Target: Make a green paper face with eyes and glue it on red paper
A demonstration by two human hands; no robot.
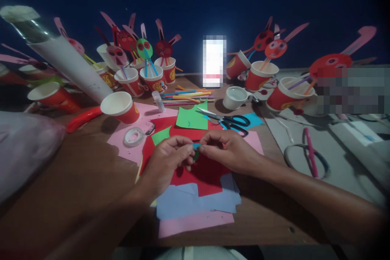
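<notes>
Between the fingertips of my left hand (175, 152) and my right hand (227, 150) is a small piece of blue paper (196, 146), pinched from both sides. A small green piece (196, 155) shows just below it, partly hidden by my fingers. Both hands are over a red paper sheet (210, 180) that lies on pale blue paper (179, 203) and pink paper (198, 225). Just beyond my fingers lie a cut green paper (191, 118) and black-handled scissors (227, 118), blades pointing left. A tape roll (133, 136) rests left of my left hand.
A paper cup (122, 107), a glue stick (158, 101), colored sticks (185, 96) and a white cup (236, 98) stand or lie behind the papers. Several cups with paper animal heads line the back. A red-handled tool (83, 118) and a plastic bag (27, 154) are at left.
</notes>
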